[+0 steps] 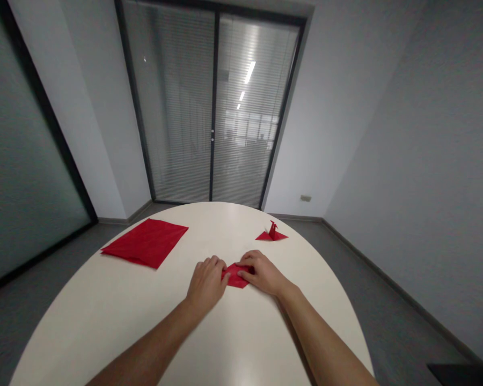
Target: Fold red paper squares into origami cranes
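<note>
A small piece of folded red paper (235,278) lies on the white table between my two hands. My left hand (208,279) grips its left edge, thumb on top and fingers curled at the far side. At the paper's right side, my right hand (261,271) pinches it between thumb and fingers. The fingertips hide parts of both side edges. Beyond my right hand stands a folded red paper crane (272,232) with its wings spread.
A stack of larger red paper sheets (147,244) lies at the table's left. The round white table (209,343) has its curved far edge near a glass partition with blinds (213,107). A dark object (462,374) shows at the lower right corner.
</note>
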